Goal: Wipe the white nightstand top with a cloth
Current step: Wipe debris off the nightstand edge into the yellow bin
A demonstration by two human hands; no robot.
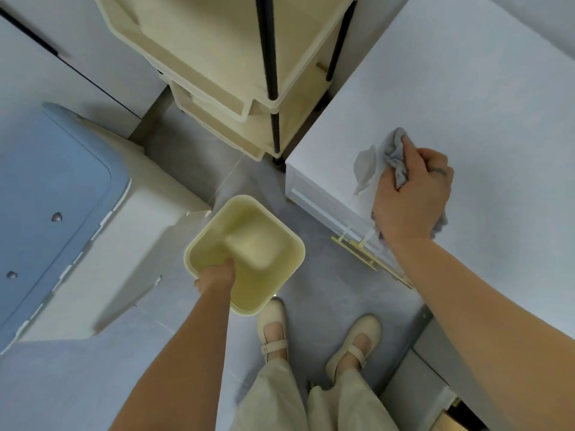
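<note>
The white nightstand top fills the right side of the room from where the person stands, a long pale slab running away from the front corner near the drawer toward the far upper right. It lies to the person's right, and most of its bare surface stretches beyond and to the right of the working hand.

The grey cloth is bunched up and pressed on the top close to the front edge, not far from the near left corner. The right hand is clenched around it, fingers curled tight, with a loose tail of the fabric poking out past the fingertips and another bit showing under the wrist. This hand is plainly the one on the job; I'd guess the next stroke has to travel along the slab's length, away from the body, since that is where the unwiped expanse seems to be.

The left hand is well apart from it, down low over the floor, gripping the rim of a pale yellow bin with the thumb hooked inside. It takes no part in the wiping.

Below the top's front edge a drawer handle in brass colour juts out. Further left stand a cream tiered cart with black posts and a blue-lidded storage box.

I can read no brand, label or writing on anything here.
</note>
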